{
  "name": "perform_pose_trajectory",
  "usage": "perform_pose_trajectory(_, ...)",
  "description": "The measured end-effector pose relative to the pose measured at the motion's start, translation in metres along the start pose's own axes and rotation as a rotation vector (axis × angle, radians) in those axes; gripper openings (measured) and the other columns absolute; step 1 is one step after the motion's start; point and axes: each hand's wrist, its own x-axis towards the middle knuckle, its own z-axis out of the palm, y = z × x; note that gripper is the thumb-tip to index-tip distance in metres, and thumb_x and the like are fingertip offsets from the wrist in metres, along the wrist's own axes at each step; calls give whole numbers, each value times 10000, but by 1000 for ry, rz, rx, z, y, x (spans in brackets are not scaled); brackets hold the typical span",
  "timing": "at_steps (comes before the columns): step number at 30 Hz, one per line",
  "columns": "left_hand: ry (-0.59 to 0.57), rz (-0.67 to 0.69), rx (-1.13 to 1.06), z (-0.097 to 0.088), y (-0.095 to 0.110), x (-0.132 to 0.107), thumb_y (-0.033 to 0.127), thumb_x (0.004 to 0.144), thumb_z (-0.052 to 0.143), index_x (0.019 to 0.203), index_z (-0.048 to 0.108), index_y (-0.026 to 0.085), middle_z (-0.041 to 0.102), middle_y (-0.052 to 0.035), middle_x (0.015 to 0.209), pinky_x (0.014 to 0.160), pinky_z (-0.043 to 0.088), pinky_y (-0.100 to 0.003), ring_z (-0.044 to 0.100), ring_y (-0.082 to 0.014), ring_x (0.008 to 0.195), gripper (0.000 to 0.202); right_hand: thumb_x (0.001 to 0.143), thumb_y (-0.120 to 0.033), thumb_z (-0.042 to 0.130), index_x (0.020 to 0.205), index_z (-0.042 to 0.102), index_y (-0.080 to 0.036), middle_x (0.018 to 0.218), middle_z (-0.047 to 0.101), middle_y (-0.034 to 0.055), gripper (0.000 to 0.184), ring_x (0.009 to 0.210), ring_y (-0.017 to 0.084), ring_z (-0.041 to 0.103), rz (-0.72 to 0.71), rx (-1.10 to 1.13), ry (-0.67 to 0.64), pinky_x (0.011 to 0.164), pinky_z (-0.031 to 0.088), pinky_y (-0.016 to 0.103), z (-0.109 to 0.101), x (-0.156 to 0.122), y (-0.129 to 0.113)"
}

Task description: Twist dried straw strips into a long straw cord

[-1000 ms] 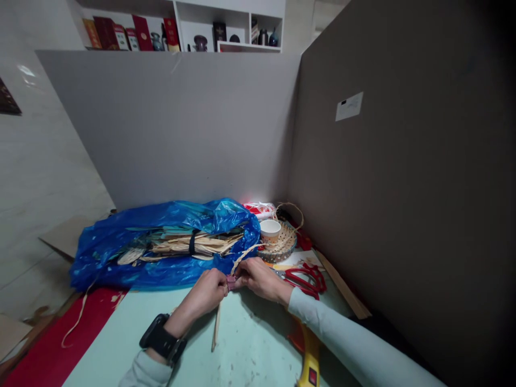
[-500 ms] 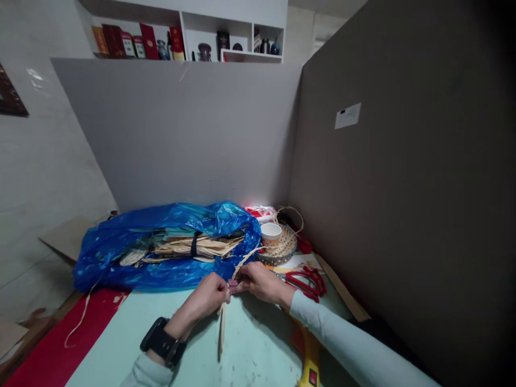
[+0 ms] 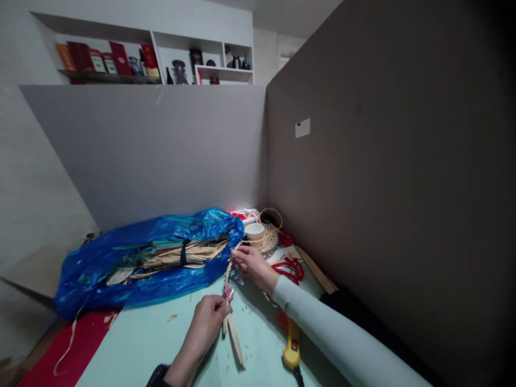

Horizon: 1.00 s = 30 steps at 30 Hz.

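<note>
A thin braid of pale straw-like strips (image 3: 228, 273) runs between my two hands, with a pink clip (image 3: 228, 292) on it. My left hand (image 3: 207, 320) is closed, pinching the strips just below the clip. Two loose flat strip ends (image 3: 236, 342) hang down from those fingers over the table. Higher up, my right hand (image 3: 250, 263) pinches the braid between thumb and fingers. Part of the braid passes behind the right hand's fingers toward a white cup.
A blue plastic bag (image 3: 161, 295) with a tied bundle of dry strips (image 3: 201, 252) lies at the left. Behind my right hand are the cup (image 3: 255, 232), a woven round piece (image 3: 269, 242) and red-handled scissors (image 3: 296, 269). A yellow corded tool (image 3: 291, 355) lies near my right forearm.
My right hand has moved up along the braid, away from the clip, which now shows between the hands. My left hand is lower, below the clip. The camera view has shifted.
</note>
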Motion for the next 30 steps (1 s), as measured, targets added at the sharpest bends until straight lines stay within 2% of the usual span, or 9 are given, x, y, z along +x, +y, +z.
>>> perform_pose_trajectory(4,2,-68,-99,9,-5,0,253,786,634,510,472,171,422,83,493,507,330,-231,445,-96,499,330,926,-284,465,936,593,-123,876,656,58,205,824,149,616,0,-141,139,741,476,272,22,15,-12)
perform_pose_trajectory(6,-30,-127,-185,10,-7,-2,354,859,585,618,527,158,458,89,527,449,351,-209,415,-65,432,316,913,-293,520,977,602,-129,955,642,57,195,891,171,606,27,-259,161,817,476,347,19,18,-14)
perform_pose_trajectory(8,-68,-180,-283,9,-6,-4,428,861,558,650,541,159,405,110,455,371,272,-191,307,-44,343,342,901,-332,554,1032,600,-135,1036,620,62,241,937,192,596,65,-377,150,839,476,404,8,16,-12)
perform_pose_trajectory(11,-107,-212,-426,6,-1,-9,530,692,653,586,532,174,241,150,334,350,111,-201,148,-29,306,390,897,-337,545,1007,616,-119,1007,635,105,255,952,231,596,94,-509,103,830,442,393,-12,2,-11)
perform_pose_trajectory(13,-122,-210,-506,4,3,-11,558,566,699,579,545,171,234,151,329,364,77,-205,129,-20,316,416,898,-316,514,934,637,-111,929,655,134,241,926,250,602,85,-559,51,787,408,346,-18,-15,-12)
perform_pose_trajectory(17,-138,-214,-590,3,5,-10,537,483,712,572,553,175,232,150,346,369,65,-202,119,-17,327,405,825,-338,578,794,661,-146,766,673,77,212,736,184,605,48,-560,-135,620,363,245,-7,-58,-15)
perform_pose_trajectory(20,-117,-205,-590,6,1,-7,499,495,698,574,580,163,312,121,334,365,91,-201,151,-25,319,365,836,-324,546,842,667,-159,779,678,52,205,723,153,584,37,-537,-173,589,342,218,7,-79,-13)
perform_pose_trajectory(25,-30,-110,-539,13,-5,-4,438,527,668,482,561,159,561,-6,438,435,289,-224,422,-96,395,302,827,-199,494,872,664,-161,852,668,61,180,847,169,561,8,-557,-102,659,341,225,11,-86,-10)
perform_pose_trajectory(30,44,-57,-440,12,-8,-2,362,564,661,442,515,188,526,21,412,484,319,-245,469,-146,458,258,833,-192,497,877,658,-144,865,650,77,174,845,176,557,-6,-580,-89,681,355,230,10,-89,-9)
